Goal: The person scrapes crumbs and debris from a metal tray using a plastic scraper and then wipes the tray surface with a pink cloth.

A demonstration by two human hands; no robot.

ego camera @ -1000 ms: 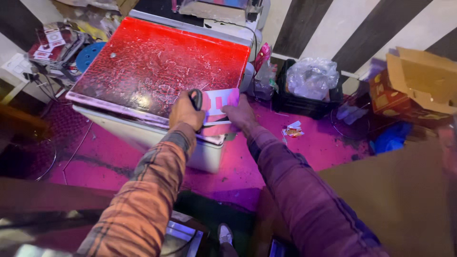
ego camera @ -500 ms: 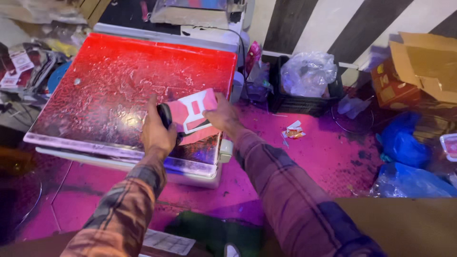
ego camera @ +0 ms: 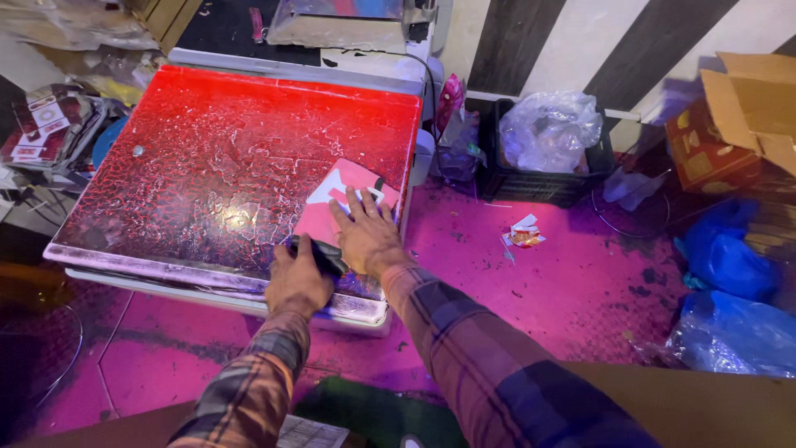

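A broad red board (ego camera: 224, 158), its glossy face cracked and flaked with white, lies flat across a low stand on the pink floor (ego camera: 547, 290); behind it a black crate (ego camera: 572, 178) holds a bundled clear plastic bag (ego camera: 551, 129), and a cardboard box (ego camera: 730, 133) stands well off to the right. Near the board's front right corner rests a pink sheet with a white shape (ego camera: 344, 203). The right hand (ego camera: 365, 236) lies flat on that sheet, fingers spread, pinning it to the board. The left hand (ego camera: 297, 280) is clenched around a dark pad (ego camera: 319, 253) just beside the sheet's lower edge. The work in hand looks like rubbing the sheet down; a further stroke would call for firm, even pressure while the sheet is kept from shifting.
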